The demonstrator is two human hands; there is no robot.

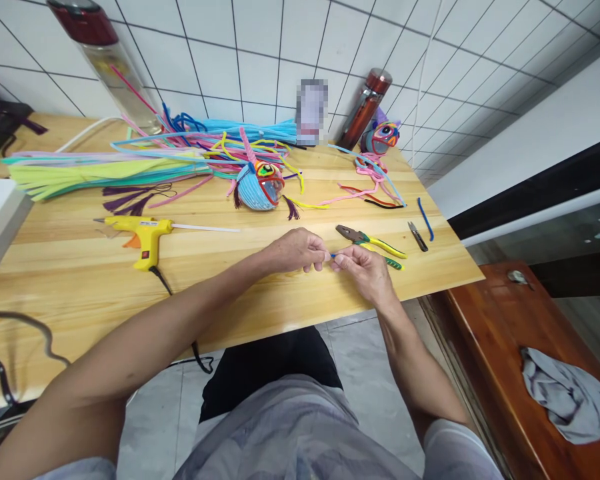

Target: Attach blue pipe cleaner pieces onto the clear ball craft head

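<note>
Between my fingertips, over the front part of the wooden table, is a small blue piece (333,256), mostly hidden by the fingers. My left hand (300,251) pinches one end of it and my right hand (364,267) pinches the other. Pliers with yellow-green handles (353,234) lie just beyond my right hand, which partly covers them. A light blue wrapped ball figure (257,188) with a pink horn and red-rimmed mouth rests behind my left hand. Further right lie small snips (417,236) and a bent blue strip (425,219).
A yellow glue gun (149,240) lies at left on the table (220,293), its cord hanging over the front edge. Bundled colored strips (110,170), a clear bottle (115,73), a red flask (365,110) and a second figure (381,137) stand or lie toward the wall.
</note>
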